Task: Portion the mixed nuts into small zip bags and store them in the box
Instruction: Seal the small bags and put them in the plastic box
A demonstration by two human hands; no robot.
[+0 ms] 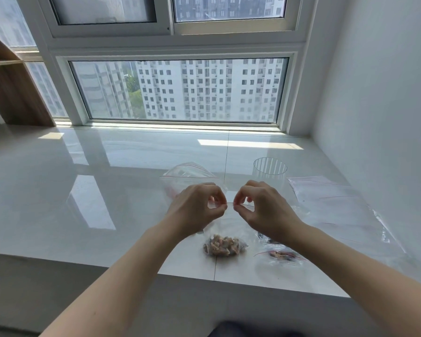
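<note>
A small clear zip bag (225,242) with a heap of mixed nuts at its bottom hangs upright over the white sill. My left hand (199,207) pinches the left part of its red-lined zip strip, and my right hand (260,205) pinches the right part, thumbs and forefingers almost meeting at the middle. A second small bag (281,255) with a few nuts lies flat on the sill under my right wrist. A larger clear zip bag (187,175) sits just behind my left hand.
A ribbed clear plastic cup (269,169) stands behind my right hand. A pile of flat empty zip bags (338,203) lies at the right near the wall. The sill's front edge (204,276) runs below the bags. A wooden shelf (12,91) stands far left.
</note>
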